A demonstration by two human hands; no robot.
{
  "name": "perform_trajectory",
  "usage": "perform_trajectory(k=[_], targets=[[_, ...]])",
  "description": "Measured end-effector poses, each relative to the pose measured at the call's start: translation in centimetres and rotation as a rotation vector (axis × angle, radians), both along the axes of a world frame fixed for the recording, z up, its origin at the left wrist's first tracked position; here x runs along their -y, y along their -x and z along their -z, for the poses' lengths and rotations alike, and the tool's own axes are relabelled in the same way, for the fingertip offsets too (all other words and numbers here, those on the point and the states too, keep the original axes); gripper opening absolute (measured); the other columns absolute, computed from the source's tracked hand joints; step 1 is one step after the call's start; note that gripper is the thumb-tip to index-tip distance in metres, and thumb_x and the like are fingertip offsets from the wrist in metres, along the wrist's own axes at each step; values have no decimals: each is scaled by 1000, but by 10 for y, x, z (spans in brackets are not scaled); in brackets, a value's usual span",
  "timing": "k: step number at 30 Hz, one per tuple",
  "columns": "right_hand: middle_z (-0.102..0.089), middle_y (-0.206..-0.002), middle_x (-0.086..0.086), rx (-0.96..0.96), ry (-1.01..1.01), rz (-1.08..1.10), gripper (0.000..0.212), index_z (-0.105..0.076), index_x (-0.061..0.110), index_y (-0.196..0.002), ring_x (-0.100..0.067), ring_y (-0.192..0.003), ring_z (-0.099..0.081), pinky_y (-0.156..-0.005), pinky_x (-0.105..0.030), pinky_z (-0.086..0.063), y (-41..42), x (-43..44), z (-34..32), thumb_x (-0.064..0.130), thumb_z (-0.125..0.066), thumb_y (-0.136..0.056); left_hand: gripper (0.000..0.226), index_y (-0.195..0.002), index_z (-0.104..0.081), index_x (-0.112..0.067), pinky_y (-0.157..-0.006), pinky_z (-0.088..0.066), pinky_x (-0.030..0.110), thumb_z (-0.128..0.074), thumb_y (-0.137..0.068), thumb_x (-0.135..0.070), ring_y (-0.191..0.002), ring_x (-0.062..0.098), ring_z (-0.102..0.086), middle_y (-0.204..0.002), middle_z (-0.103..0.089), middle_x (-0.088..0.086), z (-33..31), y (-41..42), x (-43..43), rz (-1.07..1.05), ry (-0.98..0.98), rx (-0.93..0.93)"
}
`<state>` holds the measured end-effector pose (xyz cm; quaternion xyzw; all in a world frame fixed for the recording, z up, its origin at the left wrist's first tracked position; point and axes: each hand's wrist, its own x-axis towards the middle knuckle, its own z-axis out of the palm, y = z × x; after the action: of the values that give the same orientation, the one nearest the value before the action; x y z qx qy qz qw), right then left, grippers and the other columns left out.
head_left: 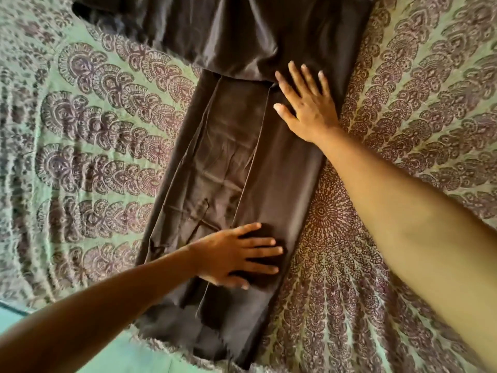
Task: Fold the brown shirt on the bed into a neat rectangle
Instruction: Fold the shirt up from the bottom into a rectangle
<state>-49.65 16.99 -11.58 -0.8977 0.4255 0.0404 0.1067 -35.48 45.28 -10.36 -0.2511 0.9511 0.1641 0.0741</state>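
The brown shirt (269, 162) lay on the bed (94, 130) as a long strip running between the two hands, with one side panel (223, 157) folded in, its edge falling in a line from just beside the right hand's thumb down to under the left hand's fingers. The left hand (231, 254) rested palm down near the hem end, fingers straight and spread across that folded edge, grasping nothing. It was probably placed there to pin the overlapped layer so it could not slide open. The right hand (306, 103) lay flat in the same way at the far end of the strip, fingers splayed and relaxed on the cloth close to its right edge, gripping nothing. This looked like smoothing and anchoring rather than lifting. Beyond the right hand's fingertips and off to their left, a wider part of the shirt (129, 20) spread sideways past the strip, so the fold on that side seemed unfinished. Below the left hand's wrist the hem (215, 332) ran unevenly toward the bed's edge. With both palms spaced along the length, the cloth was held taut between them, which would help flatten the creases showing in the panel between the hands before any crosswise fold.
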Motion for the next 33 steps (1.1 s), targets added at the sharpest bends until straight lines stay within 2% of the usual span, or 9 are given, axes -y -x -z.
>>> perform_trajectory(k=[5,9,13,16,19,22,27,30,33], targets=[[2,-157,-10,-73,-35,90,66,1,23,-149,-29,-144,-1,-114,-49,3,-7,-8,-9,50,-28,-96,59,-144,-26,-32,-117,-1,47,-38,-92,-56,-142,17,-22,-154,-18,-3,-15,4,-70,97,-38,25],[-7,-156,-14,44,-13,121,64,-9,14,-149,-29,-144,-10,-114,-48,-3,0,-63,-27,45,-27,-96,61,-147,-25,-26,-114,-5,46,-31,-93,-53,-141,17,-22,-155,-22,2,-26,14,-21,-245,38,27],[-15,-155,-11,56,-33,14,62,-20,19,-148,-28,-142,-18,-113,-49,-9,24,-117,-14,48,-25,-93,59,-146,-28,-24,-115,-8,47,-30,-94,-52,-141,22,-26,-154,-25,6,-20,16,-3,-294,26,87],[-13,-156,-9,9,-21,35,62,-17,23,-148,-27,-143,-15,-114,-48,-8,29,-120,-3,51,-25,-94,64,-147,-23,-23,-116,-9,48,-33,-93,-54,-142,18,-16,-155,-16,5,-6,21,-64,-239,-1,61],[-9,-157,-8,-22,0,36,61,-12,24,-149,-26,-144,-12,-114,-47,-6,27,-121,-5,50,-26,-95,62,-146,-24,-20,-118,-1,46,-30,-94,-51,-142,16,-18,-153,-17,3,-5,22,-152,-142,-48,36],[-5,-157,-9,-59,-14,54,61,-9,22,-149,-26,-144,-9,-115,-48,-4,25,-123,-9,48,-27,-97,61,-149,-17,-18,-118,6,42,-19,-96,-50,-145,16,-2,-157,-7,3,-9,18,-198,-114,-45,-32],[-9,-156,-12,-39,-18,153,61,-13,15,-149,-28,-144,-11,-115,-47,-5,16,-153,-18,44,-27,-97,61,-146,-24,-14,-117,-6,41,-31,-94,-46,-141,18,-20,-153,-19,2,-23,27,-136,-288,19,-197],[-14,-155,-13,-9,-30,220,63,-17,12,-148,-27,-143,-15,-115,-45,-9,21,-188,-18,44,-24,-94,60,-144,-33,-13,-115,-11,42,-33,-94,-46,-139,23,-30,-151,-30,9,-14,12,-78,-432,57,-111],[-14,-155,-14,-41,-20,257,65,-16,10,-148,-27,-143,-15,-115,-43,-11,23,-206,-13,44,-22,-93,59,-144,-32,-14,-114,-11,44,-32,-94,-45,-138,24,-33,-151,-32,10,-1,-2,-70,-409,74,-40]])
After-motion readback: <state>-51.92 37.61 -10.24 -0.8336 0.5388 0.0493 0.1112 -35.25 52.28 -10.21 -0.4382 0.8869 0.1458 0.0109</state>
